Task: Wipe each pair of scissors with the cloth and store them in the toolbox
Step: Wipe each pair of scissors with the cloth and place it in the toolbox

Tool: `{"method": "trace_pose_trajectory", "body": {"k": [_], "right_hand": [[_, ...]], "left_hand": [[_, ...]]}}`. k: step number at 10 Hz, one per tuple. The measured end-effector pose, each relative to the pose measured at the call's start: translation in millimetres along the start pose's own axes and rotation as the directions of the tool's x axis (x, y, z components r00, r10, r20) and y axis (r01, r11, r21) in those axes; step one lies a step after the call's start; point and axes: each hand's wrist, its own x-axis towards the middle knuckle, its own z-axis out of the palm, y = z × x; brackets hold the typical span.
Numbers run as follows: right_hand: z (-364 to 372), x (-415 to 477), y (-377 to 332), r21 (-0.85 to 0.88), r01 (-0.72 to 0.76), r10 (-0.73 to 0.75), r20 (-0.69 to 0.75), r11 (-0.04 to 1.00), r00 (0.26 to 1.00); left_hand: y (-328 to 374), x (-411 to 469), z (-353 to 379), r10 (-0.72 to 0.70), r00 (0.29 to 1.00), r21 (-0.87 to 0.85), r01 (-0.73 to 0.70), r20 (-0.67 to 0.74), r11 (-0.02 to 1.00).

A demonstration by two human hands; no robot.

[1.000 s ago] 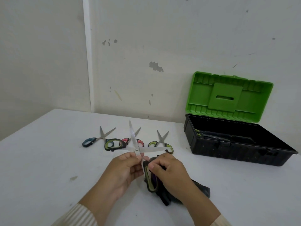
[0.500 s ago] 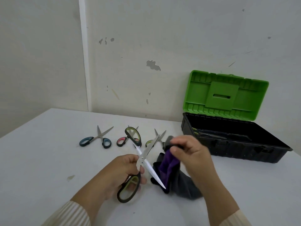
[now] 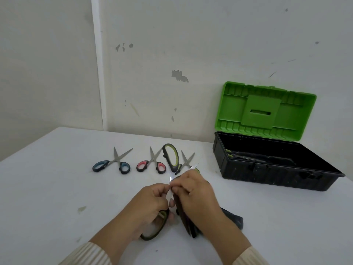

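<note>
The white table [image 3: 57, 188] in front of me carries the whole job. At its far right stands the black plastic toolbox [image 3: 267, 176], its bright green lid [image 3: 267, 111] thrown back against the wall. One dark-handled pair [image 3: 248, 157] already lies inside, so I judge that at least one pair is done.

My left hand [image 3: 152, 199] is curled round the lower loop of the large black-and-green scissors [image 3: 173, 167]. They are spread wide, and the other loop stands up beyond my knuckles. My right hand [image 3: 194, 192] pinches the dark cloth [image 3: 232, 219] against a blade. The rest of the cloth trails onto the table under my wrist. This pair is in mid-wipe and has not yet been stored. How much of the blade is clean I cannot tell, as my fingers cover it.

Three smaller pairs lie open in a row on the table behind my hands: the blue-handled scissors [image 3: 114, 163], the red-handled scissors [image 3: 152, 163], and the small green-handled scissors [image 3: 188, 158], half hidden by my right hand. I reckon all three are left to wipe, so most of the task remains.
</note>
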Motion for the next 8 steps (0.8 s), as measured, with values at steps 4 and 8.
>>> {"method": "trace_pose_trajectory", "body": {"k": [4, 8], "right_hand": [[-27.5, 3.5, 39.8, 0.097, -0.324, 0.337, -0.357, 0.941, 0.871], [-4.2, 0.4, 11.4, -0.011, -0.101, 0.098, -0.161, 0.995, 0.982]], "left_hand": [[3.5, -3.4, -4.9, -0.048, 0.999, 0.172, 0.043, 0.024, 0.984], [7.9, -6.7, -5.2, -0.003, 1.0, 0.192, 0.001, 0.012, 0.981]]}}
